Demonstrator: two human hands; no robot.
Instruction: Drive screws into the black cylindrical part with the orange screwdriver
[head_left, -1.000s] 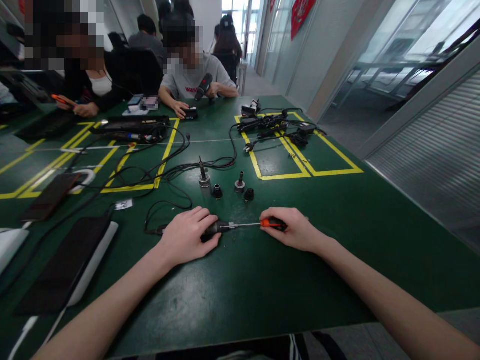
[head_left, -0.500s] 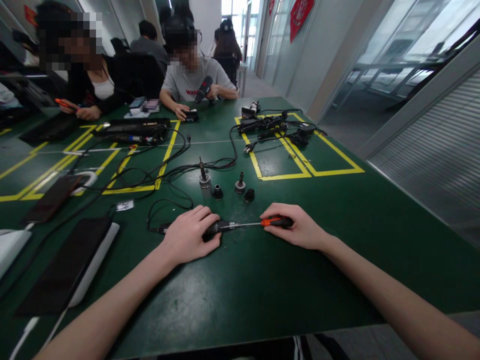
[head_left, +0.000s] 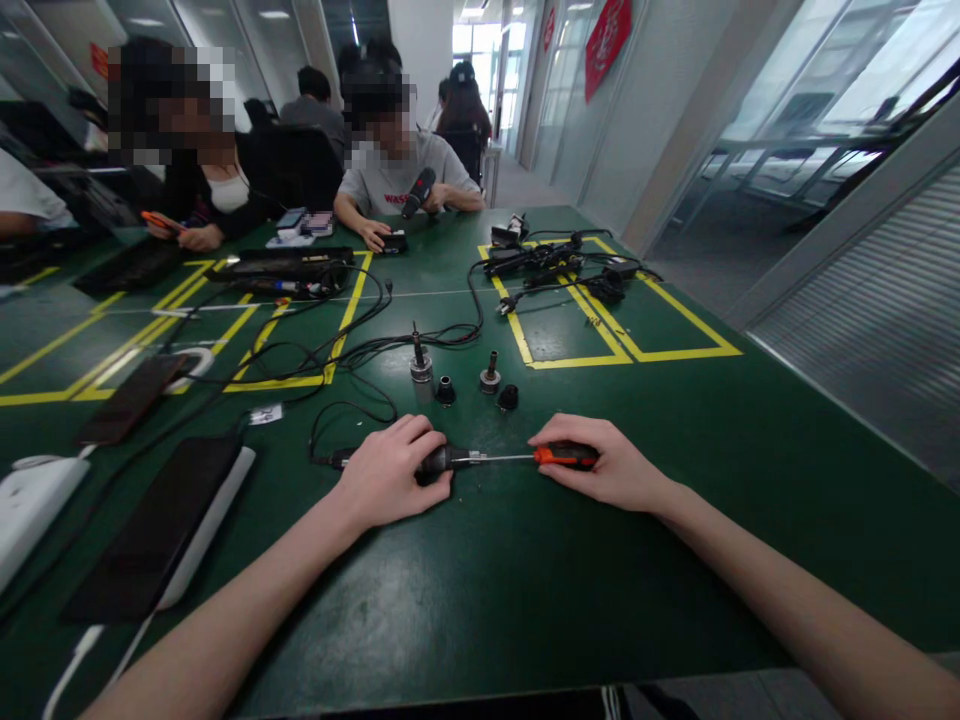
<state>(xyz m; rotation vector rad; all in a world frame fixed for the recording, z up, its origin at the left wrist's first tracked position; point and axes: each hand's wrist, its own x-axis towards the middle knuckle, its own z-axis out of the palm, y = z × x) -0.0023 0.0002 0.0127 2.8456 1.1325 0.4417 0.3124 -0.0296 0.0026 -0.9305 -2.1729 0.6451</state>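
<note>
My left hand (head_left: 394, 470) is closed over a black corded tool handle (head_left: 433, 461) lying on the green table. A cord runs out of its left end, and metal shows at its right end. In my right hand (head_left: 611, 465) is a screwdriver (head_left: 551, 456) with an orange and black handle. Its thin shaft lies level, and the tip meets the metal end of the tool handle. Behind my hands stand a metal cylinder with a thin upright rod (head_left: 421, 372), a stemmed metal disc (head_left: 490, 377) and two black collars, one of them a small cone (head_left: 445, 390).
Black cables (head_left: 360, 345) cross the table at left. Power banks or phones with dark tops (head_left: 157, 530) and a white power strip (head_left: 37, 510) lie at the near left. Bundled black cords (head_left: 540, 262) lie by yellow tape. Across the table, a person holds a black power tool (head_left: 418, 193).
The whole view has shifted slightly, so everything sits a little further right and lower. My hands keep the same hold, with the screwdriver still at the tool handle's end.
</note>
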